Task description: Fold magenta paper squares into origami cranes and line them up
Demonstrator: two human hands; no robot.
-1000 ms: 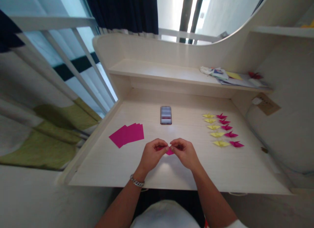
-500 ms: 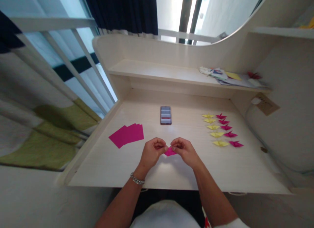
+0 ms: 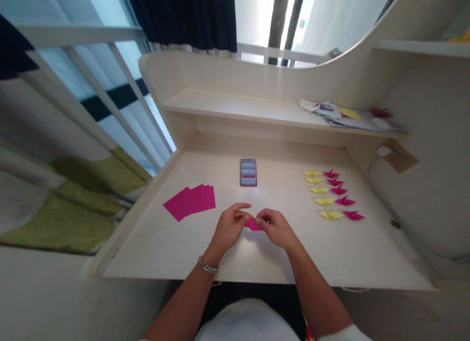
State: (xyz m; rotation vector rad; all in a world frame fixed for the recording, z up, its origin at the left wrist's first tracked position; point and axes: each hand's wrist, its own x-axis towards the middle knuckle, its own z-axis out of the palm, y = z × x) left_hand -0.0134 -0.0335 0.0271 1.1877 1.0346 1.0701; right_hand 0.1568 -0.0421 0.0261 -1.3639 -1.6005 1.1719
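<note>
My left hand (image 3: 229, 227) and my right hand (image 3: 275, 228) meet over the front middle of a pale wooden desk (image 3: 176, 253). Between their fingertips they pinch a small folded piece of magenta paper (image 3: 253, 225), held just above the desk top. The left index finger sticks out over the paper while the other fingers curl in. A metal bracelet (image 3: 207, 267) sits on my left wrist. Most of the paper is hidden by the fingers.
A fanned stack of magenta paper squares (image 3: 190, 202) lies to the left. A phone (image 3: 248, 172) lies behind my hands. To the right stand a column of yellow folded figures (image 3: 320, 190) and a column of magenta folded figures (image 3: 340, 190). Papers (image 3: 341, 115) clutter the shelf.
The two hands have drawn a little closer together on the paper. My left index finger has lifted and stretched out over it. The view has barely shifted.
</note>
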